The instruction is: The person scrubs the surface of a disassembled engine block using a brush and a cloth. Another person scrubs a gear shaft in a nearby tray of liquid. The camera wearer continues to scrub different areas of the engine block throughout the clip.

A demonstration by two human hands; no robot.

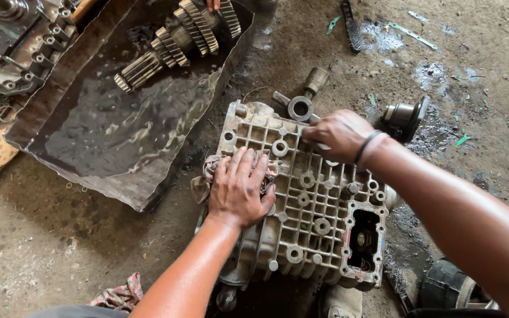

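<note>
A grey ribbed metal gearbox housing lies on the oily ground in front of me. My left hand presses a dirty rag flat against the housing's left part. My right hand rests on the housing's upper edge, fingers curled over the rim, with a black band around the wrist. A rectangular opening shows at the housing's lower right corner.
A bent sheet-metal tray of dark liquid holds a gear shaft, with another person's fingers on it. An engine part sits far left. A forked metal part, a cylinder part, a brush and a cloth scrap lie around.
</note>
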